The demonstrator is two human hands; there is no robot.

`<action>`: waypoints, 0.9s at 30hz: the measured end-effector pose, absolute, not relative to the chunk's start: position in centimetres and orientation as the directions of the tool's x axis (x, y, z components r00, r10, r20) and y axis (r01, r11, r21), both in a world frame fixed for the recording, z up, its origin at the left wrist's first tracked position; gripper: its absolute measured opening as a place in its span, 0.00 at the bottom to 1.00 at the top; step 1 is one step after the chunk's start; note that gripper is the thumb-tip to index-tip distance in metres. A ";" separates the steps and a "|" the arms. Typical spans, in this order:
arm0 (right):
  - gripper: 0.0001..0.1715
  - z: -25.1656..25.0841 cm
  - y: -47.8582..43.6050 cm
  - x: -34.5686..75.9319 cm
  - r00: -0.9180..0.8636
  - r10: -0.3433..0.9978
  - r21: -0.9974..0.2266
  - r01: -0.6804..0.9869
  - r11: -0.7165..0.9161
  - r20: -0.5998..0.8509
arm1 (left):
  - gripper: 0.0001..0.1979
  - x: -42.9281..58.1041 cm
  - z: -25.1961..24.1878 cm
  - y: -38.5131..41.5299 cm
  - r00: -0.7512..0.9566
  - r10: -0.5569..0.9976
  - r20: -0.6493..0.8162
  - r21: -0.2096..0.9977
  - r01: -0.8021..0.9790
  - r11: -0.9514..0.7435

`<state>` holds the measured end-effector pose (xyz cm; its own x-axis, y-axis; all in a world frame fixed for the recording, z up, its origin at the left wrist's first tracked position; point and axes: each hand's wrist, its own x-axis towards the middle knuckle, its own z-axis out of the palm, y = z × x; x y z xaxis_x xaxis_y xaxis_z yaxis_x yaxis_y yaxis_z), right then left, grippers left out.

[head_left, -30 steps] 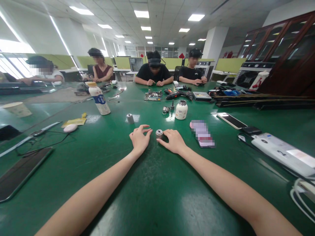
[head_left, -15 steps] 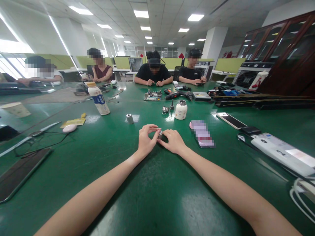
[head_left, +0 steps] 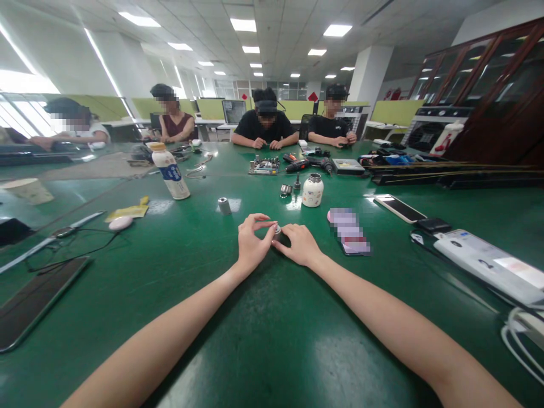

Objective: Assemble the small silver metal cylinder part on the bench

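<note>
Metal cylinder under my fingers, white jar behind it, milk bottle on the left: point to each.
metal cylinder [head_left: 277,229]: head view, its exposed top edge.
white jar [head_left: 313,194]: head view, middle of its body.
milk bottle [head_left: 172,173]: head view, on its blue label.

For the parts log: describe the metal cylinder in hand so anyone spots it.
On the green table, find where left hand and right hand meet. The small metal cylinder is pinched between them; its twin stands untouched farther left.
</note>
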<state>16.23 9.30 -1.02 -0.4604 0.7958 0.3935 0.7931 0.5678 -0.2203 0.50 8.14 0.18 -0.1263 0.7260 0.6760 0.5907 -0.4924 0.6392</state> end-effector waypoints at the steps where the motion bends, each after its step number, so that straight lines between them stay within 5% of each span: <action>1: 0.23 -1.0 9.3 16.2 -0.459 0.796 -0.223 0.793 0.567 0.394 | 0.08 0.5 0.3 8.2 -0.165 0.712 0.683 0.648 0.587 -0.486; 5: 0.23 -0.9 9.2 16.2 -0.451 0.799 -0.232 0.793 0.563 0.398 | 0.09 -0.5 0.4 8.9 -0.316 0.686 0.656 0.671 0.661 -0.337; 9: 0.23 -0.8 9.1 16.1 -0.449 0.797 -0.232 0.792 0.564 0.404 | 0.10 -2.1 -1.1 10.1 -0.296 0.833 0.467 0.687 0.715 -0.131; 18: 0.23 -0.8 9.1 16.2 -0.449 0.799 -0.225 0.797 0.561 0.400 | 0.08 -2.1 -1.7 10.3 -0.240 0.805 0.543 0.655 0.721 -0.227; 23: 0.22 -0.8 9.1 16.2 -0.452 0.801 -0.228 0.796 0.560 0.393 | 0.03 -0.6 -0.2 9.0 -0.154 0.596 0.788 0.519 0.686 -0.509; 27: 0.20 -0.9 9.2 16.2 -0.456 0.800 -0.223 0.796 0.563 0.390 | 0.06 0.2 -0.3 8.4 -0.009 0.625 0.781 0.488 0.634 -0.600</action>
<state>16.21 9.22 -0.86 -0.4563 0.7997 0.3903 0.7959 0.5629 -0.2230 0.19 8.38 -0.34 -0.0093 0.6249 0.7807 0.6338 -0.6001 0.4880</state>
